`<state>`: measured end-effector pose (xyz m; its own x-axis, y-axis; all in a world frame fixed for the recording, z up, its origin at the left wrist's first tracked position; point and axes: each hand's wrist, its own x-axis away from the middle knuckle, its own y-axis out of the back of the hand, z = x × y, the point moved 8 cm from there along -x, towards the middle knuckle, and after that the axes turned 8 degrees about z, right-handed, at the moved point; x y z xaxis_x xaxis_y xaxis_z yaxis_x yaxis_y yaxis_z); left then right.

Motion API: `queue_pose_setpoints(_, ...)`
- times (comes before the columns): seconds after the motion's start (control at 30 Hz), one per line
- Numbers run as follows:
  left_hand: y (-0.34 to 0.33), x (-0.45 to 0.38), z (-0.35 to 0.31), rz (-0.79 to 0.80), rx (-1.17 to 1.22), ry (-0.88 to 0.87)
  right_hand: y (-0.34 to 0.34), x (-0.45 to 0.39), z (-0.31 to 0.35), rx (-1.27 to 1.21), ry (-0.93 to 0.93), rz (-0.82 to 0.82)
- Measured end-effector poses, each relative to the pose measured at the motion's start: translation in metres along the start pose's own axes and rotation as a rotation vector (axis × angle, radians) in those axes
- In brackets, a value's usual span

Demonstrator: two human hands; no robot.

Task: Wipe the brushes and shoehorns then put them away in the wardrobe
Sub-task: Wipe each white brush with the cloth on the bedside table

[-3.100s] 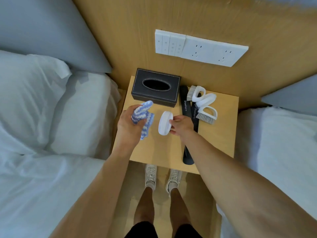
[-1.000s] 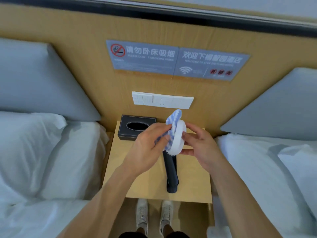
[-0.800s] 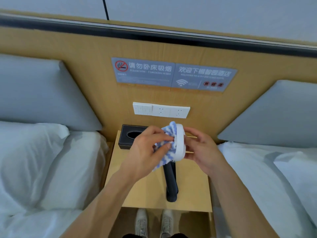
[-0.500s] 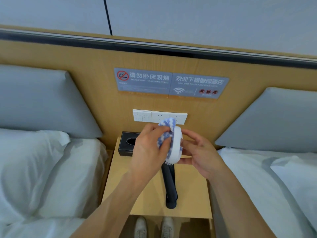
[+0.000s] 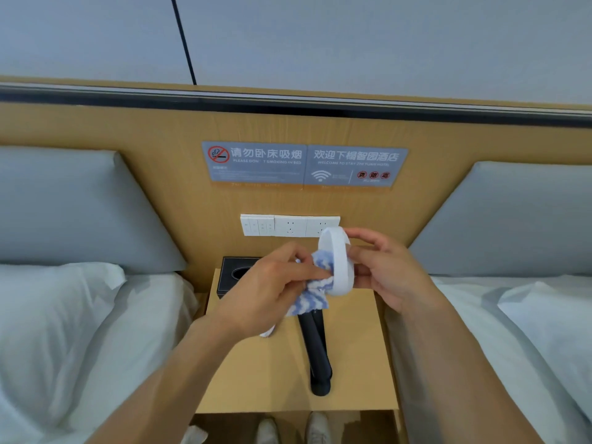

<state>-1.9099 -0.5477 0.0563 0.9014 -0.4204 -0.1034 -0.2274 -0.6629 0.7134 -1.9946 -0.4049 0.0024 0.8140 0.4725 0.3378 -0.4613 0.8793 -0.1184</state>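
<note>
Black tissue box (image 5: 231, 273) on nightstand (image 5: 272, 373)

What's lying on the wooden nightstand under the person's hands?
Black shoehorns lie along the wooden nightstand, beside a black tissue box. Their far ends are covered by the blue-and-white striped cloth and both hands.

Single head-worn wide-angle view, looking forward and down, close over light wooden bedside table (image 5: 272, 373) at frame centre.
</note>
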Motion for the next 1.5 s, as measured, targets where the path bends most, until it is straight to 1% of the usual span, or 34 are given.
queue_pose_setpoints(0.07,0.005,-0.002,0.003,0.004,-0.056,0.005,-0.003,0.000,0.000,0.021,-0.018,0.029)
queue_pose_setpoints(0.17,0.016,-0.010,0.002,-0.082,-0.209,0.062,-0.011,-0.002,0.002,0.032,-0.030,0.052)
queue_pose_setpoints(0.23,0.019,-0.013,0.000,-0.108,-0.260,0.070,-0.013,-0.003,0.005,0.006,-0.029,0.044)
queue_pose_setpoints(0.3,0.018,-0.014,-0.001,-0.077,-0.232,0.041,-0.011,-0.004,0.007,-0.010,-0.036,0.022)
queue_pose_setpoints(0.43,0.007,-0.005,-0.002,0.097,-0.039,-0.040,-0.005,0.000,0.000,-0.049,-0.077,-0.006)
queue_pose_setpoints(0.5,0.006,-0.002,0.004,0.149,0.035,0.005,-0.007,0.002,-0.006,-0.042,-0.102,-0.002)
queue_pose_setpoints(0.53,0.006,-0.002,0.007,0.147,0.056,0.048,-0.008,0.002,-0.009,-0.047,-0.112,-0.007)
queue_pose_setpoints(0.6,0.004,-0.002,0.009,0.063,0.100,0.139,-0.010,0.002,-0.013,-0.075,-0.120,-0.033)
queue_pose_setpoints(0.73,-0.001,0.004,-0.002,-0.294,0.101,0.255,-0.014,0.001,-0.013,-0.107,-0.101,-0.071)
queue_pose_setpoints(0.8,-0.005,0.005,-0.006,-0.372,0.110,0.269,-0.016,0.003,-0.013,-0.109,-0.093,-0.072)
queue_pose_setpoints(0.87,-0.002,0.003,-0.007,-0.398,0.119,0.244,-0.014,0.006,-0.012,-0.089,-0.096,-0.061)
queue_pose_setpoints(0.93,0.004,0.001,-0.004,-0.360,0.144,0.220,-0.009,0.009,-0.010,-0.075,-0.100,-0.041)
queue_pose_setpoints(1.0,0.010,-0.003,0.000,-0.240,0.198,0.185,-0.005,0.012,-0.006,-0.101,-0.105,-0.006)
queue_pose_setpoints(1.07,0.018,-0.004,0.004,-0.123,0.294,0.132,-0.007,0.014,-0.002,-0.139,-0.118,0.063)
queue_pose_setpoints(1.13,0.027,-0.003,0.009,-0.053,0.369,0.098,-0.013,0.016,-0.002,-0.151,-0.129,0.142)
queue_pose_setpoints(1.2,0.031,-0.004,0.012,-0.015,0.356,0.089,-0.020,0.018,-0.002,-0.151,-0.126,0.207)
queue_pose_setpoints(1.27,0.027,-0.004,0.013,-0.003,0.278,0.103,-0.023,0.017,0.001,-0.110,-0.105,0.243)
queue_pose_setpoints(1.33,0.019,-0.002,0.016,-0.044,0.185,0.133,-0.020,0.015,0.003,-0.100,-0.097,0.203)
queue_pose_setpoints(1.37,0.017,0.000,0.017,-0.103,0.153,0.148,-0.017,0.014,0.002,-0.122,-0.097,0.168)
queue_pose_setpoints(1.5,0.017,0.012,0.024,-0.452,0.131,0.240,-0.017,0.011,-0.003,-0.231,-0.059,0.085)
